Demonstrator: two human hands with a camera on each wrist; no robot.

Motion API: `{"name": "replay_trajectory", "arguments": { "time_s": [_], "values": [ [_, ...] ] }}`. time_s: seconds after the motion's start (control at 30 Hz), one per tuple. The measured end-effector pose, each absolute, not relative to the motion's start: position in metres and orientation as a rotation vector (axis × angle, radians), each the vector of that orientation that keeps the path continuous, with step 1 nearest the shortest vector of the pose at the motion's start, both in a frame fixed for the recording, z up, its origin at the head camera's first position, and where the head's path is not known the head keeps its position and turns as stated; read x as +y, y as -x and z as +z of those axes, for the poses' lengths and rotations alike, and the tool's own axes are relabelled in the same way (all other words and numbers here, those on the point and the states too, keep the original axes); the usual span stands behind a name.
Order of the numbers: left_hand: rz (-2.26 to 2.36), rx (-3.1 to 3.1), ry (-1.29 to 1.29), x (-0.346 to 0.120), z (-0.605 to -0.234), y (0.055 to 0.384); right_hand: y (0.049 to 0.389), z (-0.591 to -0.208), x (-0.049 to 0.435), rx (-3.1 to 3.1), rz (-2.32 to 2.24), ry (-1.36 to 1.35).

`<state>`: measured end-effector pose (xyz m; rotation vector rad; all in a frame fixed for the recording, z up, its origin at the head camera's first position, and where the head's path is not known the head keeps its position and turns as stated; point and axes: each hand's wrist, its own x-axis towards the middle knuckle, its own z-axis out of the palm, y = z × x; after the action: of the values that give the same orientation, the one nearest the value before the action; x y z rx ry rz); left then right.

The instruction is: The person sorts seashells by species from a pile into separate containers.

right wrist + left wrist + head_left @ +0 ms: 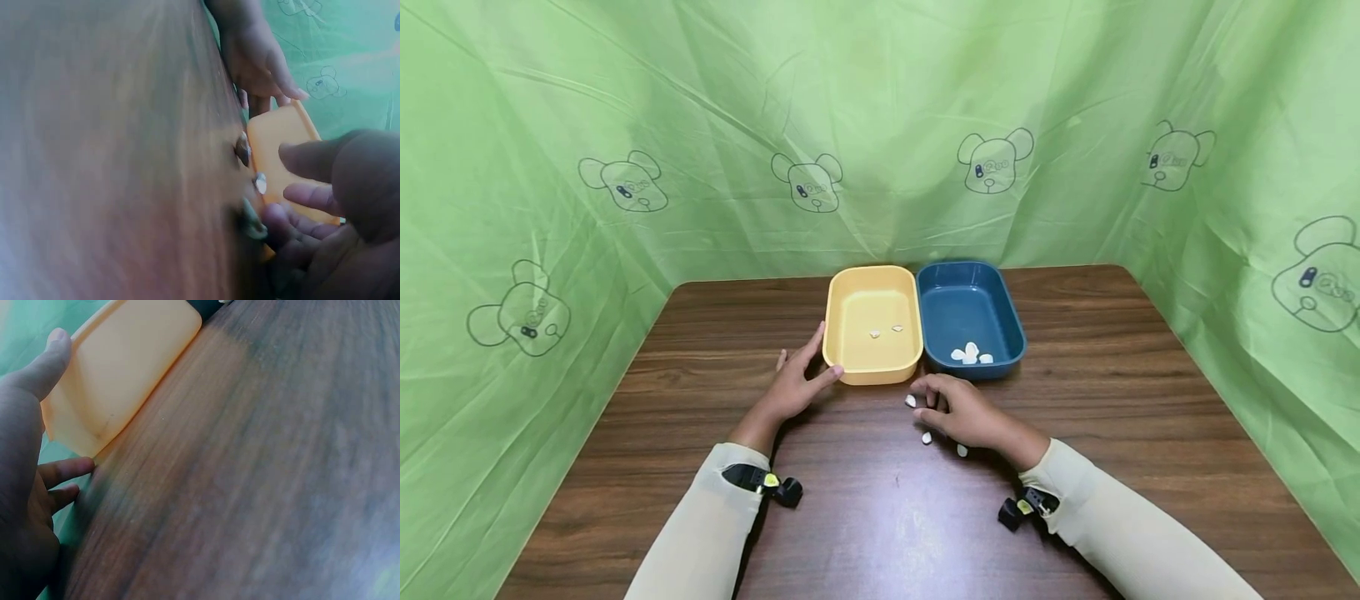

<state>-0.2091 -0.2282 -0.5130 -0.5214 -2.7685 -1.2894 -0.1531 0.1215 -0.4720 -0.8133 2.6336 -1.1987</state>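
My left hand (793, 385) rests against the near left corner of a yellow tray (872, 377), thumb at the rim and fingers mostly straight along its side. Two small shells (875, 334) lie in that tray. In front of the trays, my right hand (967, 412) hovers low over the table, thumb and fingers apart with nothing between them. Just beyond its fingertips lies a white shell (910, 401). Another shell (927, 438) and a third shell (962, 451) sit on the near side of this hand. The right wrist view shows shells (260, 183) close to the fingers.
A blue tray (1013, 367) stands side by side with the yellow one, several white shells (971, 354) gathered at its near end. Both trays are at the back of the brown wooden table (1097, 392). Green curtains (895, 100) with printed bear faces hang behind and at both sides.
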Motion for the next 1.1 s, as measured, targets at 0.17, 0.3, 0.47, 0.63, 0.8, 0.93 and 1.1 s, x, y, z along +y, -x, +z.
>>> {"name": "replay_trajectory", "arguments": {
  "time_s": [0.17,0.3,0.47,0.63,0.8,0.93,1.1],
  "values": [
    [-1.307,-2.791,0.503,-0.225,-0.503,0.205,0.156,-0.479,0.118,2.696,-1.187,0.774],
    [-1.306,-2.783,0.509,-0.223,-0.498,0.202,0.157,-0.480,0.116,2.726,-1.163,0.747],
    [-1.292,-2.793,0.502,-0.223,-0.498,0.202,0.158,-0.481,0.115,2.747,-1.134,0.747],
    [-1.287,-2.824,0.479,-0.224,-0.497,0.203,0.158,-0.482,0.114,2.759,-1.100,0.744],
    [-1.274,-2.822,0.480,-0.225,-0.498,0.203,0.157,-0.481,0.112,2.769,-1.063,0.721],
    [-1.277,-2.819,0.483,-0.224,-0.499,0.203,0.156,-0.482,0.111,2.786,-1.052,0.718],
    [-1.295,-2.810,0.485,-0.224,-0.498,0.202,0.156,-0.482,0.108,2.820,-1.040,0.695]
  ]
}}
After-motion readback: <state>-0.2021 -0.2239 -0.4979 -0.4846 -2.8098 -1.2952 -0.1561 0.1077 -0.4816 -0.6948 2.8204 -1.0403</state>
